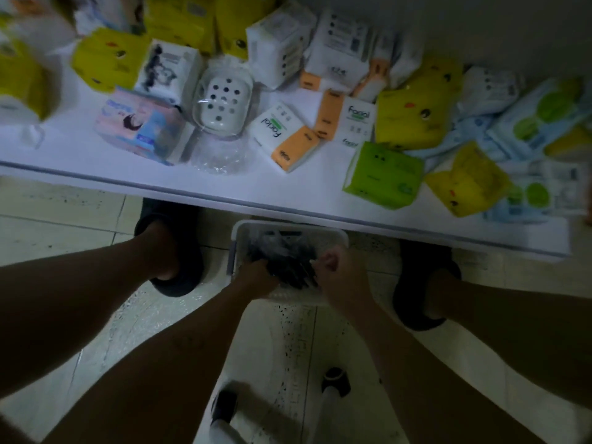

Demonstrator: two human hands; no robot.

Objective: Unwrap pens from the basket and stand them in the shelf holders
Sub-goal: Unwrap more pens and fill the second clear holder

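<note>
Looking straight down here. The white basket (243, 229) sits on the tiled floor (64, 225) between two dark slippers (174, 283), tucked partly under the front edge of the white shelf (80, 149). The pens (288, 267) are in the basket, a dark bundle with shiny clear wrap over them. None of them is up on the shelf.

Both hands are down in the basket. The left hand (256, 277) comes in from the left and sits right against the bundle. Its fingers disappear into the dark mass, so I honestly can't tell if they're gripping it or just lying on it. The right hand (339, 274) is at the right edge of the bundle with its fingers (330, 261) curled in tight, knuckles up. It's touching the pens or the wrap, but it's too blurry to say whether it has anything pinched.

The shelf is covered in tissue packs: yellow ones, white and orange ones, and a green pack (381, 174) near the front edge. A white soap dish (224, 100) with holes, in clear plastic, lies among them.
</note>
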